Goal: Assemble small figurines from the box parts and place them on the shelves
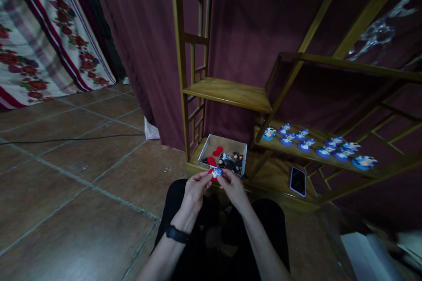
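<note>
Between my two hands is a small figurine with a blue-purple top, a white middle and a red round base. My left hand pinches it from the left, around the red base. From the right, the fingers of my right hand close on its blue-purple part. Just beyond my hands stands an open cardboard box holding several dark figurine pieces and several red discs. The fingertips hide part of the held figurine.
Several blue and white figurines stand on a wooden shelf to the right. A phone lies on the lower board. An upper shelf juts out above the box. A black cable crosses the tiled floor at left.
</note>
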Demonstrator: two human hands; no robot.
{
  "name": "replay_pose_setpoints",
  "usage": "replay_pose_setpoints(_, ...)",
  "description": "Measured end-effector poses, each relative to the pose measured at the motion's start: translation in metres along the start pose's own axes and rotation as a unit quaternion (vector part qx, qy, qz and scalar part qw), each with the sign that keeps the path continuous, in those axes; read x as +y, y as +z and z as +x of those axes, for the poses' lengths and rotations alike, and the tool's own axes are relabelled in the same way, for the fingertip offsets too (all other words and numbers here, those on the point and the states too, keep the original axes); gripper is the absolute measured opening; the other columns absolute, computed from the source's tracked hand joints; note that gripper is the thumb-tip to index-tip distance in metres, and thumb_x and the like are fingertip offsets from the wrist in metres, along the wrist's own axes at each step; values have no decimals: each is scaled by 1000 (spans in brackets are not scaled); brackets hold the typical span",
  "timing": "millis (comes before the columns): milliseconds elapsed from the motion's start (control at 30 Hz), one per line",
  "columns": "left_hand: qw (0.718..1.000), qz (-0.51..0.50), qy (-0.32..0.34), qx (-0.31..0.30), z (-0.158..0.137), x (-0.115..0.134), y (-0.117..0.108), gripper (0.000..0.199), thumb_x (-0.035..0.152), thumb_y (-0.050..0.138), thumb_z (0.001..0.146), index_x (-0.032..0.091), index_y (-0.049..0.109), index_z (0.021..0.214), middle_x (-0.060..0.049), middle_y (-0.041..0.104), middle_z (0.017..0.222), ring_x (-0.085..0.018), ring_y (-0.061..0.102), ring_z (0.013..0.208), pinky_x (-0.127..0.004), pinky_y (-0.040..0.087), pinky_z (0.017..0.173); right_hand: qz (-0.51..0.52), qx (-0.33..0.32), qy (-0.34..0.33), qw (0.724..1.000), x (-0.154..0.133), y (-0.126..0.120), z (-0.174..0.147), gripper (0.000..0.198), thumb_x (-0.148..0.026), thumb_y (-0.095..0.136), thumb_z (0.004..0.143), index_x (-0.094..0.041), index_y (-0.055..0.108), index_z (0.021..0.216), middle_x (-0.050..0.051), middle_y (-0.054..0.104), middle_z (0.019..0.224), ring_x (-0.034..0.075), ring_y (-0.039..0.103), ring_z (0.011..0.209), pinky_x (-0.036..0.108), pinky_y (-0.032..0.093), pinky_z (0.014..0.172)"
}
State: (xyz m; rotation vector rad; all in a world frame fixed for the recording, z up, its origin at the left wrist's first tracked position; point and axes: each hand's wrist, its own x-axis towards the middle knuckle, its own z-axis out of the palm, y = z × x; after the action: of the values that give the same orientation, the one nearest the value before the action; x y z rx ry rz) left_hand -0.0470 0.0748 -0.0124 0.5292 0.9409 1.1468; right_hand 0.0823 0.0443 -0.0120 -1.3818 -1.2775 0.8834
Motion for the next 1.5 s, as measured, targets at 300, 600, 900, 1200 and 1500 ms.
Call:
replay_pose_setpoints(300,999,11,0,-43,-5,2,2,27,15,79,52,11,70,78,-4,69,68,-6,57,55,-18,46,59,-12,34,7,999,12,-1,5,25,-36,57,74,-22,63,94,1,67,84,16,60,74,28,49,64)
replay_pose_setpoints(600,990,67,83,-90,-15,-5,3,39,17,76,56,13,69,94,-9,71,91,-15,64,77,-27,47,78,94,51,71,992,7,0,5,26,-36,62,67,-20,62,87,1,65,76,17,58,66,26,49,55)
replay_pose_setpoints(900,986,105,109,-75,-16,-2,4,29,17,76,56,13,71,85,-7,72,82,-16,65,74,-29,47,79,40,58,42,997,8,1,6,22,-35,62,67,-20,62,84,0,66,75,18,59,68,28,47,61)
replay_pose_setpoints(1200,997,27,31,-69,-12,-3,7,29,18,78,55,10,68,81,-7,70,75,-13,64,67,-28,51,73,3,54,5,999,7,-1,9,19,-29,61,68,-21,62,85,0,67,78,18,60,72,30,48,68)
replay_pose_setpoints(1500,997,-21,-67,-42,-3,-3,1,22,13,72,64,11,64,85,-7,70,71,-11,64,58,-23,54,62,58,2,-5,998,15,-5,7,22,-29,62,69,-21,65,89,2,66,86,17,60,79,32,47,78)
